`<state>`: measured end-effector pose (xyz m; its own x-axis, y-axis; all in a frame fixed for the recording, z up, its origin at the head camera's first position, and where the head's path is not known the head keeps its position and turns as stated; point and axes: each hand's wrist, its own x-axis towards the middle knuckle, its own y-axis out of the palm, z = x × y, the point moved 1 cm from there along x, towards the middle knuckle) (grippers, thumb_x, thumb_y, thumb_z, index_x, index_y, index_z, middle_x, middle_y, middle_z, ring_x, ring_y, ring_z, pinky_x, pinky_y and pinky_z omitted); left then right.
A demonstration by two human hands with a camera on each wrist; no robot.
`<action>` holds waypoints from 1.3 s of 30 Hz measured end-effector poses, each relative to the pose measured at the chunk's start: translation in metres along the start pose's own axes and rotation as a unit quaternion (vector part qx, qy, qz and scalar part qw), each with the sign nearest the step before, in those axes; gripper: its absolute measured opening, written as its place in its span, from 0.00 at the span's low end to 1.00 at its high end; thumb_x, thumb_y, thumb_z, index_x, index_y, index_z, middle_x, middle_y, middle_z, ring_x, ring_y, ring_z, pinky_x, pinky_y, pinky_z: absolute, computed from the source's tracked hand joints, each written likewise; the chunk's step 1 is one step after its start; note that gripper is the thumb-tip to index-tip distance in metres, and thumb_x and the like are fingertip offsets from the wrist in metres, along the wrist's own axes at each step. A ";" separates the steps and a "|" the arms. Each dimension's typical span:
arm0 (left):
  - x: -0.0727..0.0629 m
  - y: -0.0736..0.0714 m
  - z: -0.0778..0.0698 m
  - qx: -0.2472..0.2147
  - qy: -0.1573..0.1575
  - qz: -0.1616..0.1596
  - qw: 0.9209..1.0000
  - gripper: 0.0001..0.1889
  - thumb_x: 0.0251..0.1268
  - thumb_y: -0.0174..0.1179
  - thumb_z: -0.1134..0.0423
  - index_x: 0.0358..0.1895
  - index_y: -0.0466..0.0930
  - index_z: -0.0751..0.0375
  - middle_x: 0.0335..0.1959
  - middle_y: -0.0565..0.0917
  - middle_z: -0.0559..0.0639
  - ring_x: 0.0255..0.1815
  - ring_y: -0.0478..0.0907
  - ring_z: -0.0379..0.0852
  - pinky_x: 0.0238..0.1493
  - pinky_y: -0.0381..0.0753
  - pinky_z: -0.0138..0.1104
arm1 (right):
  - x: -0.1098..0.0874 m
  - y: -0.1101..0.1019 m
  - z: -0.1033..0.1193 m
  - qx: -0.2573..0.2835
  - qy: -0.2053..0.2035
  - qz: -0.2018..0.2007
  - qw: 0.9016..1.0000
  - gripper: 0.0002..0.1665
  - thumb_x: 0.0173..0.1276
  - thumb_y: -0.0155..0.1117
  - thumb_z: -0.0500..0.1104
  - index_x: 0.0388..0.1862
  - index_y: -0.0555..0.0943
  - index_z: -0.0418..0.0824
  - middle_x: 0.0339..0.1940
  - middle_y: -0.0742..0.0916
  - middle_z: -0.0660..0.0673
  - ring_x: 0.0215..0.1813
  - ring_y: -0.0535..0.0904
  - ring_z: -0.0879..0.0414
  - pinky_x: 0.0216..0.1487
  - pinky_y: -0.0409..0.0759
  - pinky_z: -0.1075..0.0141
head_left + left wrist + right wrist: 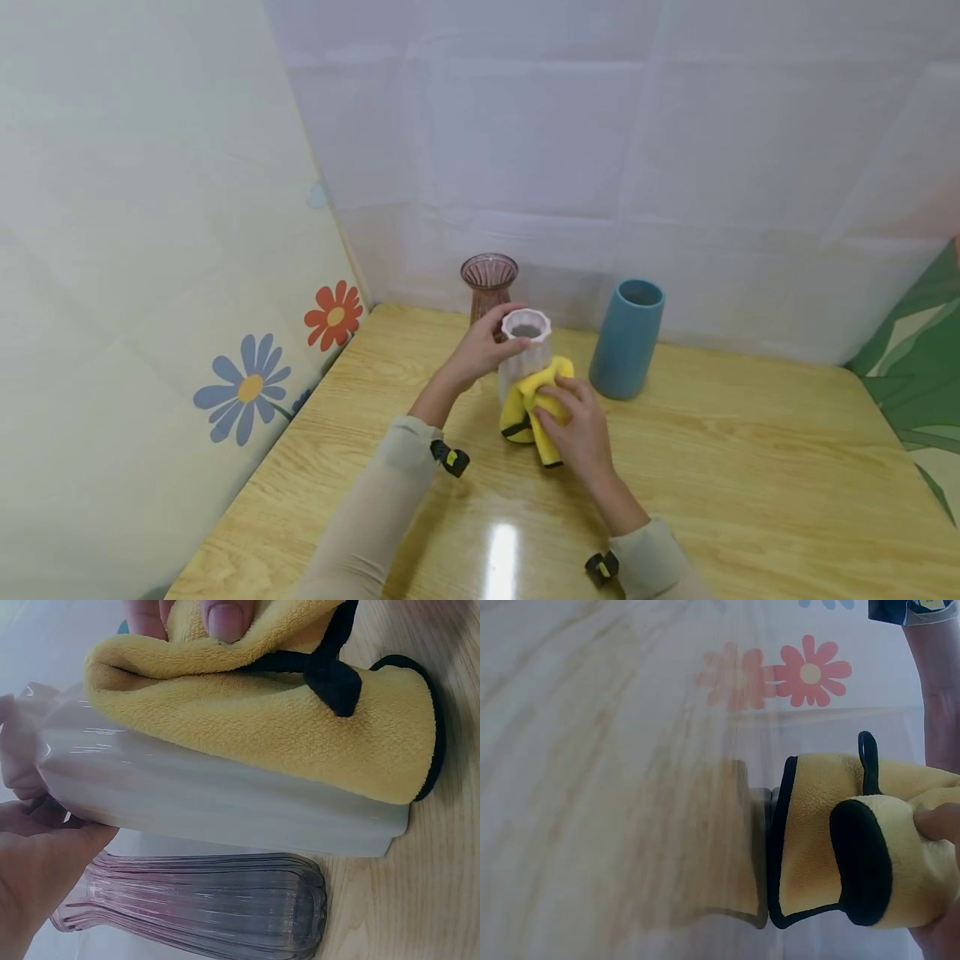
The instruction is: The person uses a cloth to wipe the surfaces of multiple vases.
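A white fluted vase (526, 359) stands upright on the table, its scalloped rim facing up. My left hand (480, 348) grips it near the rim, thumb on the near side and fingers around the back. In my right hand (582, 427) a yellow cloth (551, 407) with black edging is pinched and bunched, lying against the vase's side. The left wrist view shows the cloth (270, 720) covering part of the glossy white vase (225, 795). From the right wrist, the cloth (817, 832) hides most of the vase, and only the thumb side of that hand shows.
Behind the white vase stands a pinkish-purple ribbed glass vase (489, 287), close to my left hand. A tall blue vase (628, 342) is to the right. The wooden table (750, 450) meets a pale backdrop at the back and a flower-printed sheet (247, 387) on the left.
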<state>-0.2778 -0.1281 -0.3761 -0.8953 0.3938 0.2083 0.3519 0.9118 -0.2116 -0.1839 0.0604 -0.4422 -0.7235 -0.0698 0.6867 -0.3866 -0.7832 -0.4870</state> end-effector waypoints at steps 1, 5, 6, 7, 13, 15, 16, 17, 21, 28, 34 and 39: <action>0.000 0.000 0.000 -0.001 0.001 0.000 1.000 0.34 0.68 0.66 0.65 0.75 0.63 0.63 0.60 0.76 0.61 0.56 0.77 0.52 0.54 0.81 0.38 | 0.000 0.000 0.000 0.003 0.000 -0.001 1.000 0.19 0.50 0.83 0.33 0.42 0.89 0.39 0.52 0.85 0.36 0.56 0.81 0.39 0.57 0.82 0.48; 0.000 0.000 0.000 -0.004 0.005 0.002 1.000 0.33 0.69 0.65 0.65 0.74 0.64 0.61 0.60 0.76 0.61 0.54 0.77 0.50 0.51 0.80 0.36 | -0.002 -0.002 0.000 0.013 -0.005 -0.016 1.000 0.19 0.49 0.82 0.32 0.41 0.89 0.39 0.51 0.85 0.36 0.55 0.82 0.40 0.58 0.81 0.48; 0.000 0.000 0.000 -0.004 0.006 0.003 1.000 0.32 0.69 0.64 0.66 0.75 0.64 0.61 0.59 0.76 0.61 0.53 0.77 0.49 0.51 0.80 0.35 | -0.002 -0.003 0.000 0.014 -0.006 -0.023 1.000 0.19 0.49 0.82 0.32 0.42 0.89 0.39 0.51 0.86 0.37 0.55 0.82 0.40 0.58 0.81 0.49; 0.001 0.001 0.001 -0.005 0.007 0.004 1.000 0.32 0.69 0.64 0.66 0.75 0.64 0.61 0.59 0.76 0.61 0.52 0.76 0.49 0.50 0.80 0.35 | -0.003 -0.004 0.001 0.015 -0.006 -0.029 0.999 0.19 0.49 0.82 0.31 0.42 0.89 0.40 0.51 0.86 0.37 0.55 0.82 0.41 0.59 0.81 0.51; 0.000 0.005 0.000 0.002 0.037 -0.010 0.999 0.36 0.67 0.64 0.68 0.76 0.60 0.64 0.62 0.74 0.63 0.57 0.75 0.53 0.56 0.79 0.37 | 0.001 -0.019 0.015 0.040 -0.004 -0.066 0.997 0.21 0.51 0.80 0.30 0.45 0.89 0.42 0.54 0.85 0.40 0.57 0.81 0.43 0.64 0.74 0.74; -0.002 0.009 -0.003 0.012 0.049 -0.022 0.998 0.39 0.66 0.67 0.67 0.77 0.58 0.66 0.65 0.72 0.63 0.60 0.75 0.55 0.60 0.78 0.39 | 0.005 -0.026 0.019 0.053 -0.009 -0.079 0.995 0.21 0.51 0.79 0.29 0.45 0.89 0.41 0.54 0.85 0.40 0.58 0.81 0.42 0.64 0.72 0.77; -0.003 0.011 -0.005 0.023 0.052 -0.030 0.998 0.41 0.64 0.68 0.66 0.77 0.57 0.66 0.66 0.72 0.63 0.62 0.74 0.55 0.62 0.78 0.40 | 0.007 -0.029 0.021 0.059 -0.013 -0.086 0.994 0.21 0.51 0.79 0.28 0.45 0.89 0.41 0.54 0.85 0.39 0.57 0.81 0.41 0.63 0.72 0.78; -0.004 0.013 -0.006 0.033 0.052 -0.038 0.997 0.42 0.63 0.70 0.65 0.77 0.57 0.66 0.66 0.72 0.62 0.63 0.74 0.56 0.63 0.78 0.42 | 0.009 -0.032 0.022 0.064 -0.015 -0.092 0.994 0.21 0.51 0.79 0.28 0.45 0.89 0.40 0.54 0.85 0.38 0.58 0.81 0.41 0.63 0.72 0.78; -0.005 0.017 -0.009 0.076 0.039 -0.064 0.994 0.45 0.59 0.75 0.58 0.76 0.59 0.66 0.63 0.75 0.60 0.62 0.75 0.55 0.64 0.78 0.45 | 0.019 -0.042 0.029 0.074 -0.020 -0.113 0.991 0.22 0.48 0.79 0.25 0.44 0.88 0.38 0.53 0.85 0.36 0.57 0.81 0.39 0.61 0.73 0.80; -0.002 0.007 -0.007 0.096 0.026 -0.053 0.994 0.39 0.60 0.74 0.58 0.72 0.66 0.62 0.60 0.78 0.57 0.60 0.77 0.52 0.61 0.79 0.45 | 0.037 -0.055 0.044 0.094 -0.014 -0.120 0.988 0.21 0.46 0.76 0.20 0.42 0.86 0.28 0.51 0.84 0.27 0.55 0.80 0.32 0.57 0.73 0.82; 0.000 -0.003 -0.007 0.087 0.021 -0.012 0.996 0.37 0.62 0.72 0.61 0.73 0.66 0.61 0.59 0.78 0.57 0.58 0.78 0.53 0.60 0.79 0.45 | 0.038 -0.043 0.021 0.118 0.007 -0.088 0.989 0.20 0.51 0.79 0.27 0.45 0.88 0.36 0.55 0.85 0.36 0.59 0.80 0.40 0.56 0.75 0.81; 0.001 -0.005 -0.007 0.072 0.007 0.008 0.997 0.37 0.64 0.71 0.60 0.74 0.65 0.59 0.60 0.77 0.57 0.59 0.77 0.53 0.61 0.79 0.45 | 0.037 -0.029 0.009 0.101 0.040 -0.054 0.993 0.22 0.56 0.79 0.34 0.51 0.88 0.42 0.58 0.85 0.42 0.63 0.80 0.44 0.62 0.76 0.72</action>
<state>-0.2789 -0.1315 -0.3678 -0.8859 0.4100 0.2170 0.3220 0.8802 -0.3487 -0.1944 0.0754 -0.3978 -0.7299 0.0636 0.6806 -0.3478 -0.8917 -0.2896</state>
